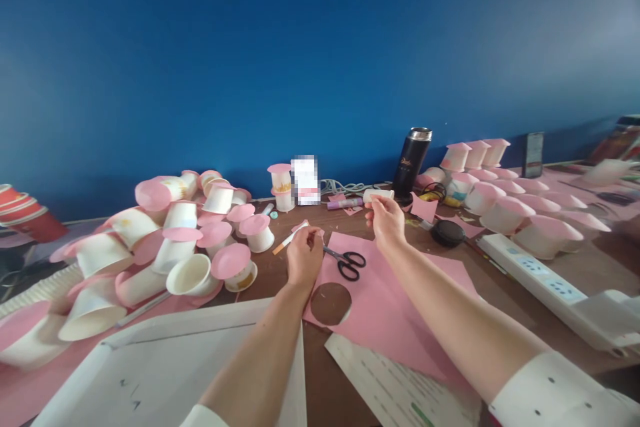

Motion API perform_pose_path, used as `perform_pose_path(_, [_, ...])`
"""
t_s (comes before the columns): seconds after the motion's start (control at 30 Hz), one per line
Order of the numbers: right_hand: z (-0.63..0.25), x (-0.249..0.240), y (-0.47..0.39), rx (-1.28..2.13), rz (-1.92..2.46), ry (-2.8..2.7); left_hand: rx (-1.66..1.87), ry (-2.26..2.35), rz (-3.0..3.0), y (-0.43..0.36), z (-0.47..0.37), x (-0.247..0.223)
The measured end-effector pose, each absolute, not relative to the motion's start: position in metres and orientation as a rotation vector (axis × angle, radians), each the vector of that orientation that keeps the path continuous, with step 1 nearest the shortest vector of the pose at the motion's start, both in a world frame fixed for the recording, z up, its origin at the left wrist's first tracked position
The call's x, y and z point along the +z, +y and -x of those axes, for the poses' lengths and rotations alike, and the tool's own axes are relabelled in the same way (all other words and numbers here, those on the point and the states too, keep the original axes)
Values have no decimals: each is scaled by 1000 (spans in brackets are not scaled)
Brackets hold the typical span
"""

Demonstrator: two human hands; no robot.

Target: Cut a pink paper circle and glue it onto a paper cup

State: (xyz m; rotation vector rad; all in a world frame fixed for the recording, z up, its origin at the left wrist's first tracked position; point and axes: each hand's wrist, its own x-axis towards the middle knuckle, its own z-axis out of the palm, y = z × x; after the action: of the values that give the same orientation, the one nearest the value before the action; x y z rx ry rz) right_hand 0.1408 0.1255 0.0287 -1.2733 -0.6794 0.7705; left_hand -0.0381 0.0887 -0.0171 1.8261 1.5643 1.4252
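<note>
My left hand is closed, its fingers pinched together at the left edge of a pink paper sheet. Whatever it holds is hidden. A thin white stick with an orange end lies against its left side. My right hand is raised farther back, also pinched. Right at its fingertips shows a small white cylinder; I cannot tell whether it is gripped or stands behind. Black-handled scissors lie on the sheet between my hands. The sheet has a round cut-out near its left corner.
Several paper cups with pink paper discs are heaped at left. More cups with pink tops stand in rows at right. A black flask leans near the blue wall. A power strip and a black round case lie at right.
</note>
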Motion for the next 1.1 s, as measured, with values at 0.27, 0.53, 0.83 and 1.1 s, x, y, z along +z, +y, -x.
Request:
perform_pose_path(0.27, [-175, 55, 150, 761, 1280, -493, 1452, 1543, -1833, 88, 39, -17])
perform_pose_path(0.53, [-195, 63, 165, 766, 1443, -508, 1423, 1560, -1819, 88, 38, -16])
perform_pose_path(0.83, [-195, 8, 159, 400, 1710, -671, 1517, 1499, -1942, 89, 39, -20])
perform_pose_path(1.1, [-187, -15, 163, 474, 1714, -891, 1507, 1482, -1966, 90, 38, -21])
